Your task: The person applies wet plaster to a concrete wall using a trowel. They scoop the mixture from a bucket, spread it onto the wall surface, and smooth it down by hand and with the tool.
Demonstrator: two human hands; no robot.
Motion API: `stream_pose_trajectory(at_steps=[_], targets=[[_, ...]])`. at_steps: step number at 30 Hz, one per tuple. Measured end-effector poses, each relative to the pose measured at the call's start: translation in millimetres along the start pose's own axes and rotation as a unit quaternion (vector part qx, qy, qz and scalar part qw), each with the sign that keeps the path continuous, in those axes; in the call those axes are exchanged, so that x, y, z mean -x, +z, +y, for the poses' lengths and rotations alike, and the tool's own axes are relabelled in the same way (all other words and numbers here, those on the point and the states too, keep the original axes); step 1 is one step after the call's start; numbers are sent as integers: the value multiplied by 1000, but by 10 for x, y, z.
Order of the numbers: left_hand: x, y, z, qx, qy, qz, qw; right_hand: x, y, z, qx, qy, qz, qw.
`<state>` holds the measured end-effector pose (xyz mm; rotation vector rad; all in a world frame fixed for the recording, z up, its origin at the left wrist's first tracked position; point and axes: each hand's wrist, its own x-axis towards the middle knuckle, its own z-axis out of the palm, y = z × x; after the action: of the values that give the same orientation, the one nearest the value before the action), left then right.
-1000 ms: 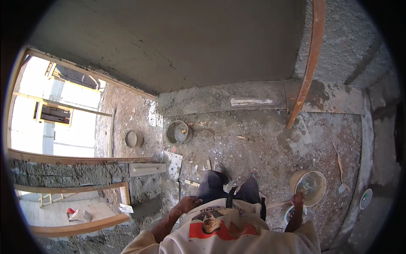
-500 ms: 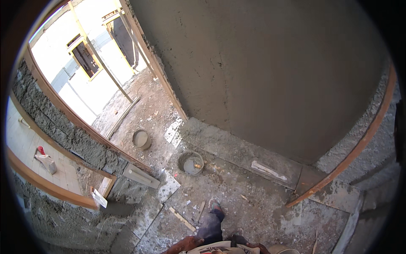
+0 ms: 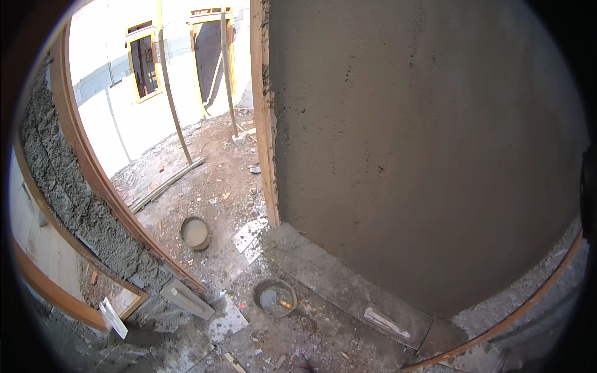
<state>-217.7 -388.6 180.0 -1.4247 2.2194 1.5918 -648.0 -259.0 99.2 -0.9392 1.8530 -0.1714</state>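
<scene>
Neither of my hands shows at this moment; only the tip of my shoe point(image 3: 303, 363) appears at the lower edge. In front of it stands a round bucket point(image 3: 257, 304) with grey, wet-looking contents and a tool with an orange handle point(image 3: 285, 304) in it. To the right, a long float point(image 3: 385, 322) with a pale handle lies on a board point(image 3: 323, 273) along the wall's foot. Another long float point(image 3: 186, 299) rests at the foot of the left door post. A broad wall of smooth grey plaster point(image 3: 423, 155) fills the right side.
A second bucket point(image 3: 184, 239) with greyish contents stands in the doorway. The wooden door frame point(image 3: 264, 124) borders the plastered wall. Wooden props point(image 3: 171, 93) lean outside. White splattered sheets point(image 3: 227, 320) and wood scraps point(image 3: 234, 362) lie on the rubble floor. A curved-looking timber point(image 3: 528, 308) crosses lower right.
My view has tilted up and turned, so the wall and doorway stand more upright. My arms, leg and torso have dropped out at the lower edge. The buckets and floats appear unmoved.
</scene>
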Motion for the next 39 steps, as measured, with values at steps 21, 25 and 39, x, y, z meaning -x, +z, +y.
stream_pose_trajectory(at_steps=[21,25,39], targets=[[-1846,-1675,306,168,-82,343,920,-1811,-828,-1396,98,-55,-132,985],[-2129,-1237,-230,190,-149,348,906,-2330,-527,-1157,123,-56,-197,971],[-3099,1507,-3036,284,-333,359,824,-4795,1259,-1267,258,-221,-256,905]])
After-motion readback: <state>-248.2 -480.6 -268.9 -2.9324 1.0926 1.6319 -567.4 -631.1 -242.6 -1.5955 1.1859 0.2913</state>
